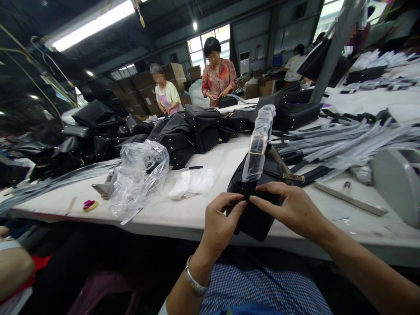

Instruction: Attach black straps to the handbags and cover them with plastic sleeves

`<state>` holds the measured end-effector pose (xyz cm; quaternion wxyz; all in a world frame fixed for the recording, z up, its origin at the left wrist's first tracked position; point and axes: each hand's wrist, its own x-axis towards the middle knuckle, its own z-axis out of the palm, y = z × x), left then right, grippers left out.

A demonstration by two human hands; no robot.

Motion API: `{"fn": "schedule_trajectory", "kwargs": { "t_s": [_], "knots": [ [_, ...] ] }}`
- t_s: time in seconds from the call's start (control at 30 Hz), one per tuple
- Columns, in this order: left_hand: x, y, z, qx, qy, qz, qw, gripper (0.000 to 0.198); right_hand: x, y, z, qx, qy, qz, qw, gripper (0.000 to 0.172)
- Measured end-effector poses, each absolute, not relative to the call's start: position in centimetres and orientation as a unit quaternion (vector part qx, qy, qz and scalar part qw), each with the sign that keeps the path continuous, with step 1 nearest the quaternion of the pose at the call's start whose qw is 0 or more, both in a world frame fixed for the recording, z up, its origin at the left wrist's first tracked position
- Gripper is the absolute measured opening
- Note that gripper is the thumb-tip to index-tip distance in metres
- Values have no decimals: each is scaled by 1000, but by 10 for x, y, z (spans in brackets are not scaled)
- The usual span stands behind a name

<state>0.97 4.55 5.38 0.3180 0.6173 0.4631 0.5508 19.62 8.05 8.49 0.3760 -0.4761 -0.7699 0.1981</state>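
A black handbag (254, 216) rests at the near edge of the white table (170, 214). Its strap (257, 148) stands up from it, wrapped in clear plastic, with a gold buckle showing through. My left hand (219, 223) is closed, pinching the black strap at its base. My right hand (288, 205) grips the same strap end from the right, fingers curled over the bag's top. The fingertips of both hands nearly meet.
A crumpled clear plastic bag (139, 177), white paper (193, 181) and a pink tape roll (89, 204) lie to the left. Black bags (183, 131) pile up behind. Wrapped straps (348, 142) spread at right. Two people (216, 72) work at the far side.
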Motion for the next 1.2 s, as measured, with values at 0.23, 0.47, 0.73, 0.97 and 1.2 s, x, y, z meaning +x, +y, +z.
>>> {"fn": "schedule_trajectory", "kwargs": {
  "t_s": [0.23, 0.47, 0.73, 0.97, 1.2],
  "knots": [
    [-22, 74, 100, 840, 397, 355, 100, 44, 199, 87, 88, -440, -789, 216, 369, 33],
    [-20, 112, 141, 917, 317, 155, 186, 31, 213, 96, 95, -405, -819, 198, 355, 30],
    [34, 103, 109, 789, 387, 294, 376, 26, 253, 84, 89, -412, -802, 69, 428, 24],
    [61, 106, 101, 755, 422, 278, 417, 22, 235, 36, 27, -468, -688, -54, 551, 30],
    [65, 101, 114, 764, 445, 236, 404, 23, 227, 43, 13, -440, -627, 14, 643, 27]
  ]
}}
